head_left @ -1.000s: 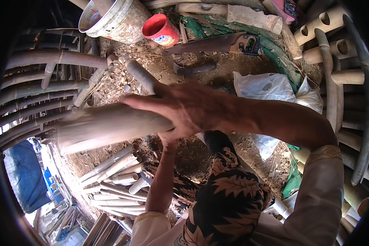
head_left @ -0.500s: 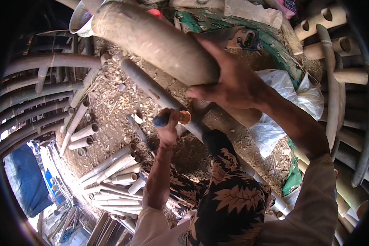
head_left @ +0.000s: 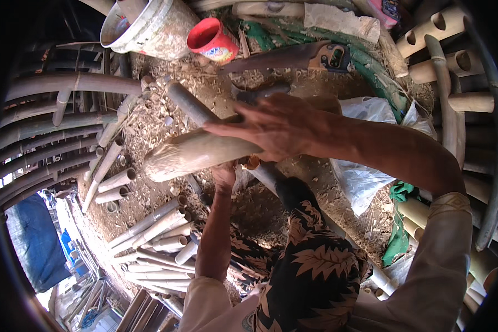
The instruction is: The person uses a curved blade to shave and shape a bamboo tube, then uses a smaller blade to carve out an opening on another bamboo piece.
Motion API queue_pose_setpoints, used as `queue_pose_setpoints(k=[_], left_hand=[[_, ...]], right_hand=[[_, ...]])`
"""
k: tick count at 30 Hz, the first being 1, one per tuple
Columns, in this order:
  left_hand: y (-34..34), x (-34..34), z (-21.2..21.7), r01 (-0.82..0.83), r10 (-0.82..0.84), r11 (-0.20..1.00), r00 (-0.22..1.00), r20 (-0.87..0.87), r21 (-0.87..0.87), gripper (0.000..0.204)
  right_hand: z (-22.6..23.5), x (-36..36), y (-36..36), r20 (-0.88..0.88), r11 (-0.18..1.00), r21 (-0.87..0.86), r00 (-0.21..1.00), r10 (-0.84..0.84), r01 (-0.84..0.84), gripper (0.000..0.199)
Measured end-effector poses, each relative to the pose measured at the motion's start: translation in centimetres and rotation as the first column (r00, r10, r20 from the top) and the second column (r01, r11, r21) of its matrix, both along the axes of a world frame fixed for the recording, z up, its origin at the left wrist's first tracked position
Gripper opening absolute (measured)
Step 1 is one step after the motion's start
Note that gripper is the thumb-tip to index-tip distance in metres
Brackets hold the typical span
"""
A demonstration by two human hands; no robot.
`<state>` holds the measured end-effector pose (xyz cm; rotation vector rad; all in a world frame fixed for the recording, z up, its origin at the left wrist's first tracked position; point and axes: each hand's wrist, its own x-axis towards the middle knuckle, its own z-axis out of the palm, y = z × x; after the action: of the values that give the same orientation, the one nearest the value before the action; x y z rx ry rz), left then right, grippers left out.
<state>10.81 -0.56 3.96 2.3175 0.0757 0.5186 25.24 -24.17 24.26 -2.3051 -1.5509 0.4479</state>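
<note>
Dirt ground [head_left: 149,127] littered with chips and cut bamboo tubes [head_left: 160,232] lies below me. My right hand [head_left: 276,124] is wrapped over the near end of a thick pale bamboo piece [head_left: 196,152], held level above the ground. My left hand [head_left: 224,174] sits just under it; I cannot tell its grip. At the top, a dirty white bucket [head_left: 155,27] holds a tube, beside a red cup [head_left: 210,39], inside unclear.
</note>
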Motion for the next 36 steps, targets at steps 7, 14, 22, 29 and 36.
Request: queue_pose_setpoints(k=[7, 14, 22, 29, 36], left_hand=[[-3.4, -0.1, 1.0, -0.145, 0.118, 0.698, 0.989, -0.086, -0.702, 0.041], [-5.9, -0.4, 4.5, 0.08, -0.172, 0.941, 0.95, -0.26, -0.329, 0.029], [-2.8, 3.3, 5.2, -0.165, 0.092, 0.352, 0.986, -0.141, -0.922, 0.015], [-1.8, 2.3, -0.7, -0.154, 0.175, 0.778, 0.984, -0.026, -0.609, 0.017], [-2.7, 3.4, 0.5, -0.191, 0.045, 0.413, 0.981, -0.189, -0.891, 0.019]], right_hand=[[1.8, -1.9, 1.7, -0.298, 0.568, 0.768, 0.95, -0.094, 0.297, 0.1], [-1.3, -1.6, -1.7, -0.37, 0.956, 0.004, 0.889, -0.27, 0.292, 0.098], [1.2, 0.0, -2.9, -0.455, 0.676, 0.501, 0.829, -0.325, 0.541, 0.103], [1.1, -1.1, 0.1, -0.321, 0.685, 0.645, 0.933, -0.16, 0.339, 0.102], [3.9, 0.2, 2.0, -0.125, 0.921, 0.252, 0.953, -0.274, 0.298, 0.092]])
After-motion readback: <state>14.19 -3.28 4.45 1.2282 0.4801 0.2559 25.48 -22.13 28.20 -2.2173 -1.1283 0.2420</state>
